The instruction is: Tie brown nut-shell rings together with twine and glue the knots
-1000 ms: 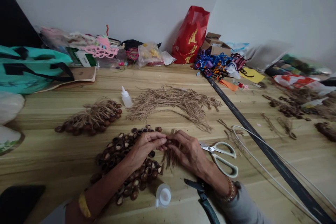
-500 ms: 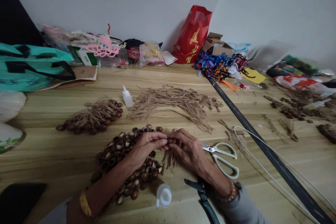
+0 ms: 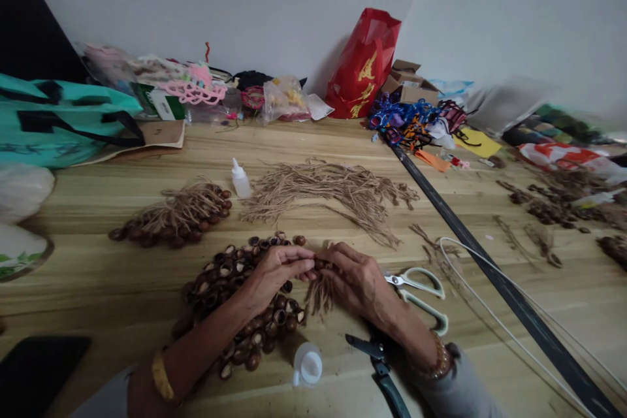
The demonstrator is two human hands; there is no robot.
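Observation:
My left hand [image 3: 281,271] and my right hand [image 3: 360,281] meet above the table, fingertips closed on a small brown nut shell [image 3: 320,263]. Fingers cover most of that shell. Beneath my right hand hangs a tuft of jute twine [image 3: 321,297]; whether it joins the shell I cannot tell. Under and beside my left forearm spreads a heap of cracked, hollow nut shells [image 3: 210,287]. Scissors [image 3: 416,281] with pale handles lie right of my right hand, and dark-handled pruning shears [image 3: 379,366] lie below it.
Twine lengths [image 3: 328,192] lie beyond my hands. A bundle of shells with twine [image 3: 176,215] is at left. One white squeeze bottle [image 3: 240,179] stands behind, another [image 3: 308,366] in front. A black strip [image 3: 470,245] and white cable [image 3: 494,313] cross the right side. Bags line the wall.
My right fingers have curled further over the nut shell, so less of it shows. The whole view has shifted slightly; the things on the table stay put.

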